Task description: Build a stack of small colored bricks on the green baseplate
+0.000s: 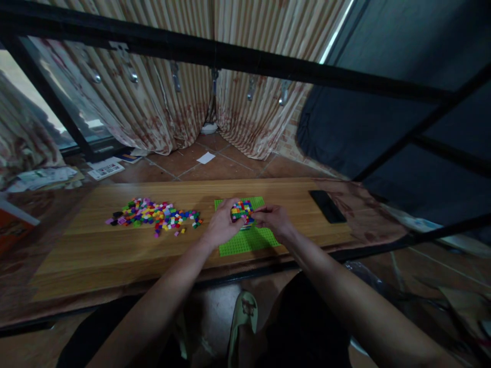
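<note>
A block of many-coloured toy bricks (241, 208) stands on a green studded baseplate (245, 243). My left hand (223, 223) is wrapped round the left side of this brick block, thumb at its near side. At the block's right side is my right hand (273, 219), its thumb and forefinger pinched together against or just beside the bricks. Whatever may sit between those right fingertips is too small to make out. To the left lies a loose heap of small coloured bricks (153, 213).
The wooden board (126, 250) bears everything. A black phone (327, 206) lies at its right. Dark metal bars (245, 59) cross above, with striped curtains (161, 102) behind. A slippered foot (244, 314) shows below the board; papers (106, 167) lie on the tiled floor.
</note>
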{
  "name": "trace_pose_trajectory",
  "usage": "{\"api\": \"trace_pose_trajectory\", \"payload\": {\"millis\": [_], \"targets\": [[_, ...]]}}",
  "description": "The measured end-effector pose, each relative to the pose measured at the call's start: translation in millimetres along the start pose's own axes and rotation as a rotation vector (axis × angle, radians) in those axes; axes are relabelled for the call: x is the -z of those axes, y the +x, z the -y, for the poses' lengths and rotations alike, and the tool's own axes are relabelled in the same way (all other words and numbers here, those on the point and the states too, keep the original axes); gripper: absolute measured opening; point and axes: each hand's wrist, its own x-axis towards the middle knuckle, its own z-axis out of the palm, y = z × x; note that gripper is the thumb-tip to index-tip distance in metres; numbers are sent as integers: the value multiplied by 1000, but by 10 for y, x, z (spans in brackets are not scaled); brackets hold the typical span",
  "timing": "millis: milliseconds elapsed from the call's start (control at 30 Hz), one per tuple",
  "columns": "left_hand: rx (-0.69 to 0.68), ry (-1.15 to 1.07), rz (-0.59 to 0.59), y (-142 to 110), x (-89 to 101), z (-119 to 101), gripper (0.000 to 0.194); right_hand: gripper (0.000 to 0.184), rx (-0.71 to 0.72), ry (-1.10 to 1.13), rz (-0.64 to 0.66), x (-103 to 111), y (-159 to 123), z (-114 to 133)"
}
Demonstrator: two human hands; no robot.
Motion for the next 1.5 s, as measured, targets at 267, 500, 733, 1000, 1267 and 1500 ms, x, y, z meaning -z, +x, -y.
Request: {"api": "trace_pose_trajectory", "payload": {"millis": [267, 500, 733, 1000, 1267, 1500], "targets": [[-10, 16, 37, -3, 47, 15, 56, 39, 120, 119, 0, -50, -115, -109], [-10, 2, 30, -34, 216, -53, 74, 44, 116, 166, -133, 132, -246, -289], [195, -212, -271, -118, 681, 371, 54, 36, 195, -97, -82, 11, -692, -475], [367, -587, -664, -228, 1198, 513, 37, 20, 387, -514, 185, -736, -974, -596], [375, -574, -658, -385, 1402, 518, 29, 31, 681, -929, 35, -1396, -315, -473], [331, -380, -548, -414, 1375, 636, 25, 26, 631, -1136, 106, -1493, -28, -467]]}}
